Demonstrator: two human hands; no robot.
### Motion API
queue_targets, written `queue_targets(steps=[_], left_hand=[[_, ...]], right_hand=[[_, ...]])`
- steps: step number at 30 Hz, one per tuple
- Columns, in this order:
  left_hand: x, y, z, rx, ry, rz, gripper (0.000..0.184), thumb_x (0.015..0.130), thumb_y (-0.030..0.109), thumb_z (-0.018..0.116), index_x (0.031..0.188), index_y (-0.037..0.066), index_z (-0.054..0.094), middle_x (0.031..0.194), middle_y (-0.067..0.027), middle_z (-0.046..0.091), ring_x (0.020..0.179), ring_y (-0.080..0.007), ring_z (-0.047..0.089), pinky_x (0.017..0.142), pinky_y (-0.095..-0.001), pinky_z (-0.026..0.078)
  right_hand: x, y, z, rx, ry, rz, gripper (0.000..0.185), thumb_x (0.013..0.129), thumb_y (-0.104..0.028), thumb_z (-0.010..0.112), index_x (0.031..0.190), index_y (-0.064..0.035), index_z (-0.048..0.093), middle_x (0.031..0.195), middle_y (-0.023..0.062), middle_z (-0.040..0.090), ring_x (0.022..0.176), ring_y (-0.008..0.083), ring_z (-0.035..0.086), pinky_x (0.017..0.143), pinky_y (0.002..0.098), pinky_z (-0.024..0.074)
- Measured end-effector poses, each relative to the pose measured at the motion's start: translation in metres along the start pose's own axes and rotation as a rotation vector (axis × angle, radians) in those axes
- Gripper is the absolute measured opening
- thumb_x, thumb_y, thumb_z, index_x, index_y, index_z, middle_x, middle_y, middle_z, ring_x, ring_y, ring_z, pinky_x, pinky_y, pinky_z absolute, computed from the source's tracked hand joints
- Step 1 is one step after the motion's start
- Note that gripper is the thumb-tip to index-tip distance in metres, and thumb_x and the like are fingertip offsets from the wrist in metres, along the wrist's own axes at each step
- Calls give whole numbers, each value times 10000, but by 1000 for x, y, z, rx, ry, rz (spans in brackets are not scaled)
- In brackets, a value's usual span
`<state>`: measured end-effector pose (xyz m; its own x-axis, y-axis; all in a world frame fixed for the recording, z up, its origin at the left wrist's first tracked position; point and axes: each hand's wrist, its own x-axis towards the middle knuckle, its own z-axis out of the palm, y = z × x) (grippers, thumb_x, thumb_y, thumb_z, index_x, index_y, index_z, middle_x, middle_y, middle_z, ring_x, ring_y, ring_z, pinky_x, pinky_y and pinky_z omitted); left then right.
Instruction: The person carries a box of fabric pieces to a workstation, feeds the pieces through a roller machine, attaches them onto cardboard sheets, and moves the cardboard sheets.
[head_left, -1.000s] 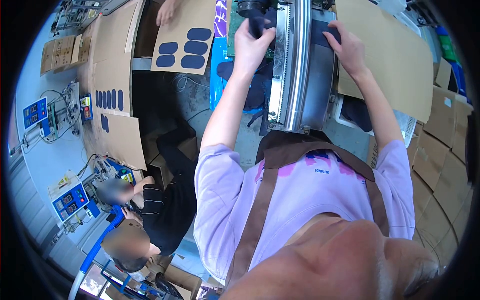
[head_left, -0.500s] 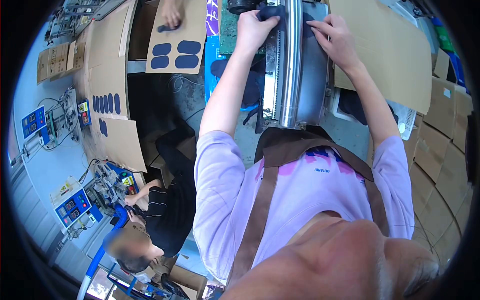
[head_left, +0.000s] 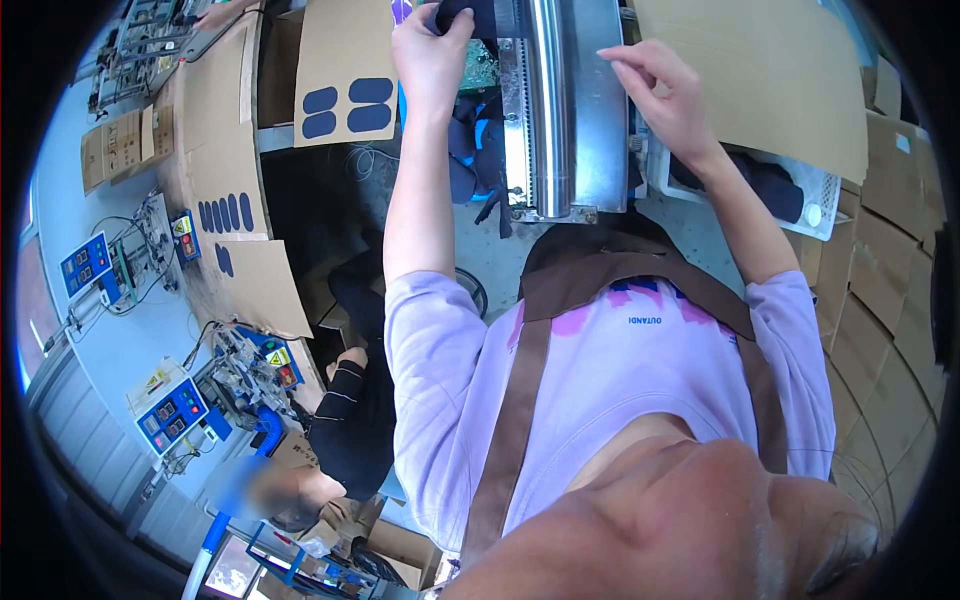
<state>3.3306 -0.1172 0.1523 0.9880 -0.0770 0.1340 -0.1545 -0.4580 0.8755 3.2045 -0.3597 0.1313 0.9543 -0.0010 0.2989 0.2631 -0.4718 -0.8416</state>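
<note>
At the top of the view my left hand (head_left: 432, 55) pinches a dark fabric piece (head_left: 482, 18) at the left side of the roller machine (head_left: 598, 120). The fabric reaches toward the steel roller (head_left: 552, 120), beside a toothed metal strip (head_left: 516, 130). My right hand (head_left: 655, 90) is raised over the machine's right edge, its thumb and index finger apart, with nothing visible between them. More dark fabric (head_left: 474, 150) hangs below and to the left of the machine.
Cardboard (head_left: 345, 60) with several dark oval pieces lies at the upper left. A white basket (head_left: 825, 205) holding dark fabric stands right of the machine, partly under a cardboard sheet (head_left: 750, 70). A person in black (head_left: 350, 430) sits at the lower left.
My left hand has drawn back left with the fabric. My right hand has let go of the piece on the roller's right side. The other person's hand has left the upper cardboard.
</note>
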Motion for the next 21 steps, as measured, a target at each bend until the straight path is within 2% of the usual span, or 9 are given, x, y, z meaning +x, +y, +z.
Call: queue_targets(steps=[2, 6, 7, 8, 9, 11, 14, 17, 21], left_hand=[[-8, 0, 0, 101, 105, 29, 226, 806, 170, 770, 911, -25, 723, 713, -52, 691, 658, -95, 626, 621, -272, 492], [-32, 27, 2, 370, 251, 445, 171, 754, 75, 742, 915, 27, 708, 762, -78, 666, 670, -201, 650, 621, -310, 504], [-40, 35, 2, 421, 247, 535, 201, 720, 43, 732, 919, 36, 702, 781, -85, 666, 686, -231, 656, 629, -324, 512], [-49, 44, 3, 466, 242, 628, 241, 686, 11, 722, 923, 45, 696, 799, -92, 665, 702, -261, 663, 636, -338, 520], [-62, 53, 7, 479, 140, 686, 358, 619, -43, 687, 956, 72, 655, 838, -104, 610, 759, -328, 622, 639, -385, 512], [-86, 71, 25, 512, -4, 820, 328, 643, 3, 647, 966, 57, 650, 785, -91, 578, 715, -290, 611, 614, -375, 501], [-115, 85, 49, 539, -272, 887, 322, 701, 78, 603, 1017, 24, 630, 768, -76, 529, 693, -247, 588, 585, -344, 491], [-135, 96, 64, 486, -460, 861, 456, 696, 34, 608, 1151, 2, 617, 817, -90, 548, 725, -241, 598, 606, -342, 501], [-151, 114, 60, 272, -634, 698, 565, 686, 31, 678, 1241, 9, 570, 821, -102, 561, 744, -273, 610, 659, -376, 515]], right_hand=[[-12, -4, 3, 167, -20, 53, 194, 947, -107, 594, 1103, -60, 699, 863, 16, 626, 753, 81, 563, 677, 230, 447], [-27, -14, 0, 597, -107, 263, 246, 994, -123, 534, 1170, -24, 676, 984, 59, 699, 807, 76, 586, 740, 210, 462], [-28, -15, -5, 602, -203, 308, 367, 1027, -238, 471, 1289, -10, 592, 1171, 111, 671, 926, 128, 622, 843, 261, 488], [-30, -14, -4, 857, -170, 391, 408, 1026, -275, 468, 1321, -7, 552, 1218, 133, 639, 978, 165, 618, 888, 288, 483], [-32, -16, 2, 1111, -129, 472, 453, 1026, -312, 466, 1354, -3, 512, 1265, 154, 608, 1029, 202, 615, 932, 316, 478], [-34, -21, 2, 1553, -90, 634, 624, 1023, -434, 421, 1444, 20, 349, 1394, 193, 494, 1207, 280, 540, 1066, 394, 409], [-48, 4, -7, 1892, -166, 573, 565, 1032, -444, 378, 1417, -32, 397, 1353, 167, 529, 1217, 275, 528, 1075, 399, 395], [-61, 24, -23, 2016, -104, 557, 532, 1042, -413, 364, 1420, -40, 400, 1353, 156, 533, 1236, 256, 520, 1075, 406, 393], [-65, 57, -56, 1805, -8, 472, 510, 1058, -356, 344, 1444, -24, 367, 1402, 108, 514, 1295, 221, 499, 1107, 392, 384]])
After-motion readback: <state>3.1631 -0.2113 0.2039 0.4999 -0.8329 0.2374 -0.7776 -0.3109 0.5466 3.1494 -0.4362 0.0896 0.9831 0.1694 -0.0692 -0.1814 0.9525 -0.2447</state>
